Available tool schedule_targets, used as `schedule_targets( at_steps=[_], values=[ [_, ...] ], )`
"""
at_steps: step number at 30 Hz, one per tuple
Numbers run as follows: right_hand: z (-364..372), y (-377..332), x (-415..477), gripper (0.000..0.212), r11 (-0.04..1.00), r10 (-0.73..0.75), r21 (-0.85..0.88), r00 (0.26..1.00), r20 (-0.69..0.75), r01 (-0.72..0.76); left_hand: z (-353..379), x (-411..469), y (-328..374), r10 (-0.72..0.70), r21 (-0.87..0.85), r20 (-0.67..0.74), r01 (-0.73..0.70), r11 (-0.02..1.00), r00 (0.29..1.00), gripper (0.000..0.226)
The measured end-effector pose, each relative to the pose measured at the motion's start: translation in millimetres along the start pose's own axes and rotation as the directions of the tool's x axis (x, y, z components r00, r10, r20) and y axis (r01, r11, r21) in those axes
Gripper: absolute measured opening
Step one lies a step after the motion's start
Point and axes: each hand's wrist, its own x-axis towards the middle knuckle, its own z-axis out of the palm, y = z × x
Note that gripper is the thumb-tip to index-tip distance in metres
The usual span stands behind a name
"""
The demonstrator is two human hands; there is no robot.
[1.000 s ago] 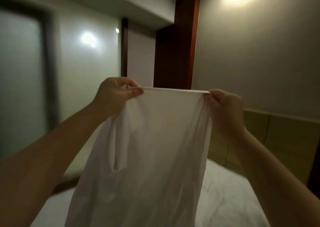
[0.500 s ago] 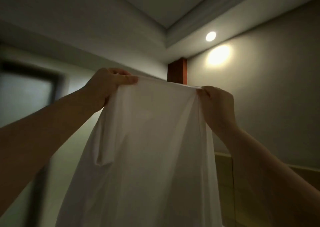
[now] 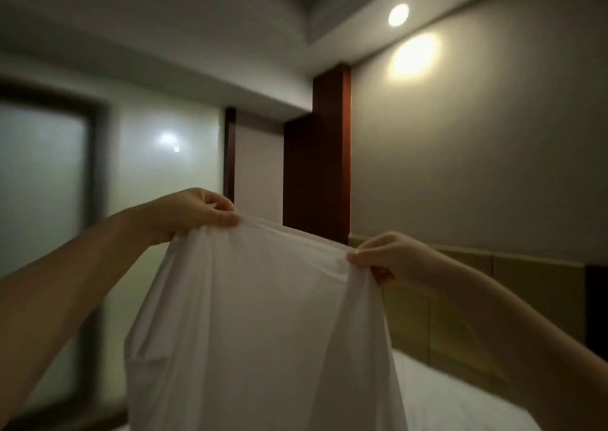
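Note:
A white cloth (image 3: 256,325), thin like a pillowcase or sheet, hangs in front of me from its top edge. My left hand (image 3: 194,212) pinches the cloth's upper left corner between thumb and fingers. My right hand (image 3: 385,258) pinches the upper right corner, lower than the left. The top edge sags slightly between the two hands, and the cloth's lower part runs out of the frame at the bottom.
A white bed (image 3: 437,401) lies below at the right, against a padded beige headboard (image 3: 467,302). A dark wooden column (image 3: 330,154) stands behind the cloth. A frosted glass panel (image 3: 42,220) fills the left wall. A ceiling spotlight (image 3: 398,14) shines above.
Both hands have come down from their raised position with the cloth, the right lower than the left. The top edge, taut before, now sags. The view has tilted down, so the bed shows again.

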Motion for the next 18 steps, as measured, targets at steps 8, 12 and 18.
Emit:
schedule_targets(
  at_steps=[8, 12, 18],
  values=[
    [162.3, 162.4, -59.3, 0.04, 0.976, 0.106, -0.19, 0.994, 0.007, -0.103, 95.7, -40.0, -74.8, -0.131, 0.03, 0.093, 0.129, 0.991, 0.987, 0.028],
    [191.3, 183.2, -76.7, 0.043, 0.96, -0.037, -0.279, 0.986, -0.165, -0.011, 110.1, -51.4, -98.8, -0.172, 0.254, 0.059, 0.152, 0.955, 0.983, 0.009],
    [189.9, 152.6, -90.0, 0.029, 0.997, -0.064, -0.06, 0.972, -0.226, 0.052, 128.3, -85.7, -143.2, -0.387, 0.825, 0.204, 0.056, 0.563, 0.899, 0.049]
  ],
)
